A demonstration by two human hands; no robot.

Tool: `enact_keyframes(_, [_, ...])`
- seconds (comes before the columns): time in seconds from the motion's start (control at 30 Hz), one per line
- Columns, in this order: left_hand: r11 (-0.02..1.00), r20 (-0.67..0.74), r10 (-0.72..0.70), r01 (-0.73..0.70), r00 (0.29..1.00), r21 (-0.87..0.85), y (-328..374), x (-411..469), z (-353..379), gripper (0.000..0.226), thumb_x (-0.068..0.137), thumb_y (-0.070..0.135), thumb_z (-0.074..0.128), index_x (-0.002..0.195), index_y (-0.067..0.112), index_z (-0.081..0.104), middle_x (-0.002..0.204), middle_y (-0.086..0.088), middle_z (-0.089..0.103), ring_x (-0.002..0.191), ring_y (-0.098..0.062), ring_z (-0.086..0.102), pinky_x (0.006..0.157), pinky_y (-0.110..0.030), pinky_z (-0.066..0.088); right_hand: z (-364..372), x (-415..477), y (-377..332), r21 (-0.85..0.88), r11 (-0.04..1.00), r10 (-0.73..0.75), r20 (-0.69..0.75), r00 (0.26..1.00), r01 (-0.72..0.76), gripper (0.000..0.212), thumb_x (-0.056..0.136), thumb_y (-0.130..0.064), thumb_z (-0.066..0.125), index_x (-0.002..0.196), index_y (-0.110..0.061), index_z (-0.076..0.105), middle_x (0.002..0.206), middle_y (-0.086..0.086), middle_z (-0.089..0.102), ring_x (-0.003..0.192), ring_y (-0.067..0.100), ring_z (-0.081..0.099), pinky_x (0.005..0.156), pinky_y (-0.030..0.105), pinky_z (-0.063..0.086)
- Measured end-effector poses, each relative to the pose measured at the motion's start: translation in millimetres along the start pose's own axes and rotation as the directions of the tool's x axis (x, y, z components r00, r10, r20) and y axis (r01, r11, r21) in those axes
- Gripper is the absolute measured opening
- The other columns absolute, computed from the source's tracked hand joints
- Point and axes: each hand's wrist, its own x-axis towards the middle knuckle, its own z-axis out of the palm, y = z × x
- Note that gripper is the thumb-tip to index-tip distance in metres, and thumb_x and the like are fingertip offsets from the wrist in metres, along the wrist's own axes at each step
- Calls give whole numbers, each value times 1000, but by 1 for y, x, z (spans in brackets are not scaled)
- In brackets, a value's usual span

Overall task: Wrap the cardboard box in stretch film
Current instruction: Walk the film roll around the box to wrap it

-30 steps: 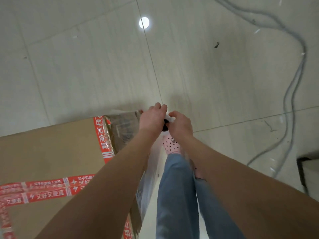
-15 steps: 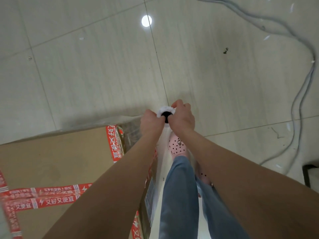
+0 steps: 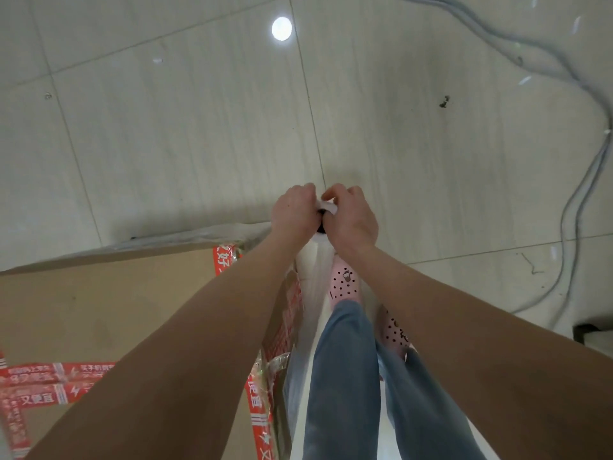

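Head view. One cardboard box, lower left, top sealed with red printed tape; Chinese characters, blurred. One roll of stretch film, upright at the box's near corner, film clinging to the box side. Left hand and right hand, both closed round the roll's top end. Two pink perforated clogs, blue jeans. Pale tiled floor; grey cables at right.

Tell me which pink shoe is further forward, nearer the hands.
The pink shoe right beside the stretch film roll, just below the right hand. The other shoe sits further back, partly hidden by the jeans.
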Motion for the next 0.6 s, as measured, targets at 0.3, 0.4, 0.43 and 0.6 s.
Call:
enact_keyframes(0.3, [773,47,-413,377,910,-511,-49,22,-24,20,77,22,63,83,9,49,94,-12,63,80,-36,67,76,-46,56,8,23,-45,334,920,157,166,974,-205,41,85,-22,63,123,-20,50,106,4,61,85,23,62,68,28,46])
enact_keyframes(0.4, [731,52,-474,426,879,-534,-71,25,-30,23,75,24,65,83,9,50,88,-8,59,80,-35,67,74,-45,58,19,31,-69,376,905,136,184,973,-198,36,85,-15,61,120,-20,54,108,3,58,86,21,58,69,26,43])
enact_keyframes(0.43, [735,59,-482,440,874,-516,-77,25,-32,23,76,25,66,84,10,50,88,-7,60,80,-33,67,74,-43,58,23,33,-75,368,910,130,190,973,-193,36,85,-14,61,120,-20,55,108,2,58,86,20,57,68,25,42])
enact_keyframes(0.6, [837,109,-378,390,919,-383,-98,28,-45,27,78,33,66,86,11,51,92,-11,66,84,-30,66,76,-38,56,32,28,-89,276,948,114,173,978,-159,34,90,-11,56,123,-16,52,105,0,53,86,19,51,70,26,38])
